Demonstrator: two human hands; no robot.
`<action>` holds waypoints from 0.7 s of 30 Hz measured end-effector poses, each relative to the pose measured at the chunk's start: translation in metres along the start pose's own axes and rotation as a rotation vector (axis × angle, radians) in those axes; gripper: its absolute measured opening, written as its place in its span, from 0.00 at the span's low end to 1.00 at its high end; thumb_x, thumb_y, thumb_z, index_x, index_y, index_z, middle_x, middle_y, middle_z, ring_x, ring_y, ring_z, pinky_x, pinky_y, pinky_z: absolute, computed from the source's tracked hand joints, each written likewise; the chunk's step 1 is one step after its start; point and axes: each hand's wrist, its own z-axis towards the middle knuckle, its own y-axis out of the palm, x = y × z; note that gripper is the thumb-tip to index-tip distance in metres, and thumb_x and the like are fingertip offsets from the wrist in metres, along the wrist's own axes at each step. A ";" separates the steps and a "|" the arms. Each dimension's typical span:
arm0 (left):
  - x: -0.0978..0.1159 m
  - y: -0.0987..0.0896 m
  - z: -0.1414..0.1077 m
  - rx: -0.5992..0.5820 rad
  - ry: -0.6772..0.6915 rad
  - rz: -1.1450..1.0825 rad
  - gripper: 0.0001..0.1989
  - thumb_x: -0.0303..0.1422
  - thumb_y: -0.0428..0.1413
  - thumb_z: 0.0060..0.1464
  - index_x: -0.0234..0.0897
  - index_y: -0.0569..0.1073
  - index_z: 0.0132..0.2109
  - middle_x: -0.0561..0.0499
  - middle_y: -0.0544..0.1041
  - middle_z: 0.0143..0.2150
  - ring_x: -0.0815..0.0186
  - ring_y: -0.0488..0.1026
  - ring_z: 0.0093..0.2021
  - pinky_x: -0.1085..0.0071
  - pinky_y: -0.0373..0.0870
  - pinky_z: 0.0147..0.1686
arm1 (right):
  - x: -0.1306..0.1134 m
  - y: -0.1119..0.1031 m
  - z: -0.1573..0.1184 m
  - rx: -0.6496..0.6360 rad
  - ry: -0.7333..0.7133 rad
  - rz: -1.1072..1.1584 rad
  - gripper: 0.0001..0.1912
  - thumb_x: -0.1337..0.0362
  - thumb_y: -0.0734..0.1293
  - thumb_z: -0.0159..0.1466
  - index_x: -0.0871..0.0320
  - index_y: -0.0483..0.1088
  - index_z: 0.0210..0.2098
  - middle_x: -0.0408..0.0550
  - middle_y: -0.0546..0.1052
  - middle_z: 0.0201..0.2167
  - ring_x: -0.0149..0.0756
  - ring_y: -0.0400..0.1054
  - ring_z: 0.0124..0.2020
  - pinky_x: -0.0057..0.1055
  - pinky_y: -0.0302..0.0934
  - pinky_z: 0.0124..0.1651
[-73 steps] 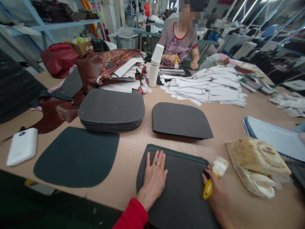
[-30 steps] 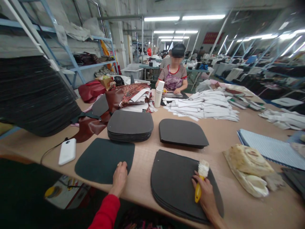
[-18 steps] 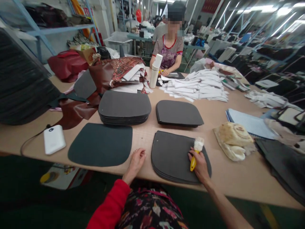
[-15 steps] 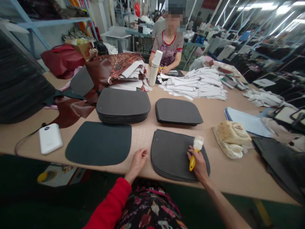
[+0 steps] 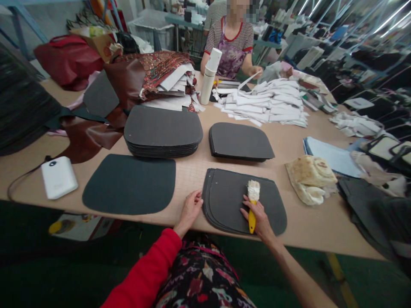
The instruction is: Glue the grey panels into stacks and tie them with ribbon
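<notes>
Near stack point(image 5: 229, 192) of dk grey sheets lies on the table point(image 5: 189, 175) at the front edge; edges of lower sheets peek out along its L side. R hand point(image 5: 258, 216) is over the near stack, R of its middle, gripping a brush point(image 5: 253, 206) by the yellow handle btw thumb & fingers, white bristles pointing away from the person; the free fingers reach out over the top sheet. L hand point(image 5: 192, 208) is right by the near stack's L side, fingers half curled w/ tips at the rim; can't tell if they pinch a sheet or just touch. Dk green sheet point(image 5: 130, 184) lies flat L of the near stack, a bit apart. Tall stack point(image 5: 163, 126) is behind & L of the near stack, small stack point(image 5: 240, 139) directly behind it, w/ a gap. Cream bag point(image 5: 311, 177) is just R of the near stack, blue cloth point(image 5: 332, 156) farther R & back. White gadget point(image 5: 59, 177) w/ a cord is far L of the near stack. Well behind it: white bottle point(image 5: 210, 77), paper strips point(image 5: 266, 105) & a co-worker point(image 5: 229, 47), one hand holding up a strip.
</notes>
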 end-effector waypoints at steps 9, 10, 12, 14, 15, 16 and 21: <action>-0.012 0.006 -0.001 0.076 0.013 -0.011 0.17 0.21 0.49 0.47 0.32 0.70 0.46 0.45 0.74 0.39 0.68 0.72 0.37 0.70 0.72 0.37 | -0.003 -0.005 -0.001 -0.027 0.048 0.022 0.12 0.61 0.62 0.63 0.56 0.65 0.46 0.55 0.69 0.52 0.44 0.62 0.54 0.47 0.58 0.54; -0.013 0.005 -0.001 0.081 0.024 0.000 0.17 0.21 0.49 0.47 0.32 0.71 0.45 0.45 0.74 0.38 0.68 0.72 0.36 0.70 0.72 0.37 | -0.002 -0.004 -0.001 -0.024 0.045 0.019 0.12 0.61 0.62 0.63 0.56 0.65 0.47 0.55 0.69 0.52 0.44 0.62 0.54 0.48 0.58 0.54; -0.012 0.002 -0.004 0.095 0.053 0.034 0.17 0.21 0.48 0.47 0.31 0.70 0.45 0.44 0.74 0.39 0.67 0.72 0.36 0.69 0.73 0.36 | -0.001 -0.004 -0.003 -0.029 0.036 0.013 0.12 0.62 0.62 0.63 0.56 0.65 0.46 0.55 0.69 0.52 0.44 0.62 0.54 0.48 0.58 0.54; -0.006 0.000 -0.007 0.105 0.103 0.080 0.17 0.21 0.47 0.48 0.32 0.69 0.47 0.42 0.74 0.42 0.64 0.72 0.39 0.64 0.73 0.40 | -0.001 -0.005 -0.003 -0.033 0.030 0.002 0.12 0.62 0.62 0.63 0.56 0.65 0.46 0.55 0.69 0.52 0.44 0.62 0.54 0.48 0.58 0.54; -0.001 0.000 -0.009 0.104 0.139 0.103 0.18 0.22 0.47 0.49 0.32 0.69 0.48 0.42 0.73 0.44 0.63 0.71 0.43 0.61 0.71 0.44 | -0.002 -0.006 -0.003 -0.034 0.026 -0.005 0.12 0.62 0.62 0.63 0.56 0.65 0.46 0.56 0.69 0.52 0.45 0.61 0.54 0.48 0.58 0.54; 0.005 0.001 -0.011 0.096 0.179 0.117 0.18 0.23 0.47 0.50 0.33 0.69 0.49 0.41 0.72 0.47 0.61 0.70 0.47 0.59 0.69 0.48 | -0.004 -0.005 -0.002 -0.036 0.020 -0.012 0.12 0.62 0.62 0.63 0.56 0.65 0.46 0.56 0.69 0.52 0.45 0.61 0.54 0.48 0.58 0.54; 0.032 0.027 -0.013 -0.121 0.522 0.509 0.22 0.30 0.47 0.57 0.34 0.60 0.59 0.42 0.59 0.63 0.57 0.48 0.65 0.51 0.47 0.63 | -0.018 0.005 0.006 -0.047 -0.043 -0.028 0.12 0.62 0.62 0.64 0.56 0.66 0.46 0.56 0.69 0.52 0.45 0.62 0.54 0.47 0.60 0.52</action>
